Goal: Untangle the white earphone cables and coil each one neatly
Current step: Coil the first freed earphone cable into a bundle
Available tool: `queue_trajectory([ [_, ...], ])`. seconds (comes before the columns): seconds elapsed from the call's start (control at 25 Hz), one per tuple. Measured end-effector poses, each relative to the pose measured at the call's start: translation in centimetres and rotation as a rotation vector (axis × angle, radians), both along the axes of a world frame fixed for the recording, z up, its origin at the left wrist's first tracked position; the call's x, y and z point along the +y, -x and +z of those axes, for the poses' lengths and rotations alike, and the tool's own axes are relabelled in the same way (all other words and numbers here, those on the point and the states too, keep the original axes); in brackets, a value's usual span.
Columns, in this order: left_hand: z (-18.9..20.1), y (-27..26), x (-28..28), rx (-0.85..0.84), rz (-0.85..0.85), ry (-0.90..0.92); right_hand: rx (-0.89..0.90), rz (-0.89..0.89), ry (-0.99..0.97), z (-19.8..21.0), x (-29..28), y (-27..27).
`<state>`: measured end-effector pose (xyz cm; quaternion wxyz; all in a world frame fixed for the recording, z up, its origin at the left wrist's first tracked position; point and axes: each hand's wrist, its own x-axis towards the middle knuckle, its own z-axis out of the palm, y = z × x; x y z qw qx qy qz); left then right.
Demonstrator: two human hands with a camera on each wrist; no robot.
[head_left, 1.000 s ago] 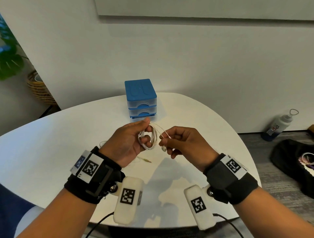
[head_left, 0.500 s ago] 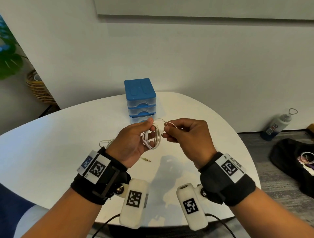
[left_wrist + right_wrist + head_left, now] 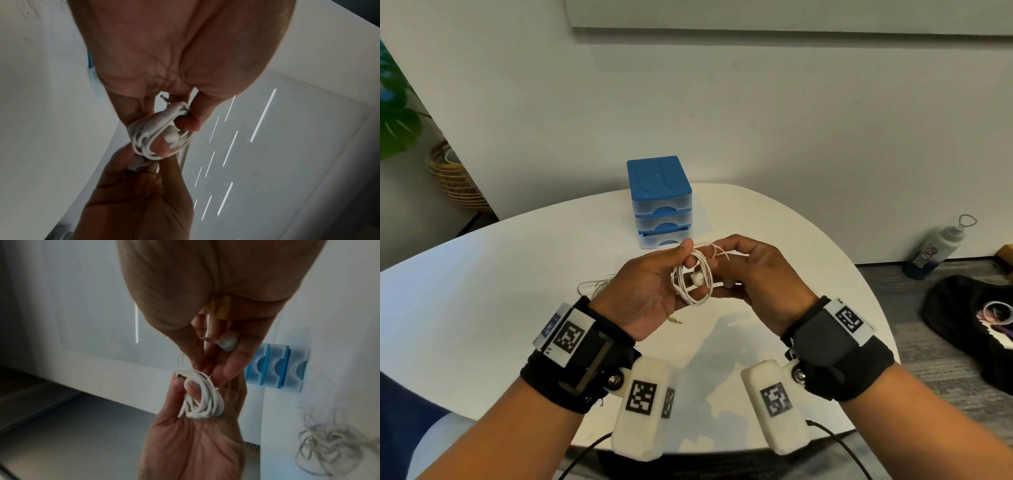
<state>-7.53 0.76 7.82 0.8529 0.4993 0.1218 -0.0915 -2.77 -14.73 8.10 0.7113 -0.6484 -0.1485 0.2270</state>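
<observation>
A coiled white earphone cable (image 3: pixel 693 281) is held above a white table (image 3: pixel 482 274), looped around the left hand's (image 3: pixel 643 294) curled fingers, thumb clamping it. The right hand (image 3: pixel 760 284) pinches the cable's loose end and an earbud (image 3: pixel 228 343). A second, tangled cable (image 3: pixel 329 451) lies on the table near blue mini drawers (image 3: pixel 659 202).

You face a plain white wall (image 3: pixel 791 120) behind the rounded white worktop (image 3: pixel 482 308). Grey carpet floor (image 3: pixel 928 359) lies off its right edge, and a green plant (image 3: pixel 393 113) over a wicker basket (image 3: pixel 455 181) stands beyond its far left edge.
</observation>
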Motion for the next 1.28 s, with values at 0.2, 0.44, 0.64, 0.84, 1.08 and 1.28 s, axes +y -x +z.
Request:
queue_trajectory([
  [0.2,-0.5,0.0,-0.7,-0.129,0.071,-0.277,0.264,0.005,-0.118,-0.7,0.2,-0.3],
  [0.44,-1.2,-0.4,-1.0,-0.282,0.238,-0.603,0.063,-0.079,0.027,-0.4,0.5,-0.8],
  [0.64,-0.5,-0.5,0.4,-0.275,0.244,-0.523,-0.152,-0.077,0.206,-0.9,-0.4,-1.1],
  [0.84,-1.2,-0.1,-0.8,-0.329,0.096,-0.523,-0.407,-0.171,0.396,-1.4,-0.4,-1.2],
  [1.08,-1.5,-0.3,-0.9,-0.269,0.123,-0.497,-0.064,-0.155,0.094,-0.8,-0.5,-1.2],
  [1.28,-1.4,-0.2,-0.2,-0.291,0.144,-0.539,-0.024,-0.051,0.038,-0.7,-0.4,-0.9],
])
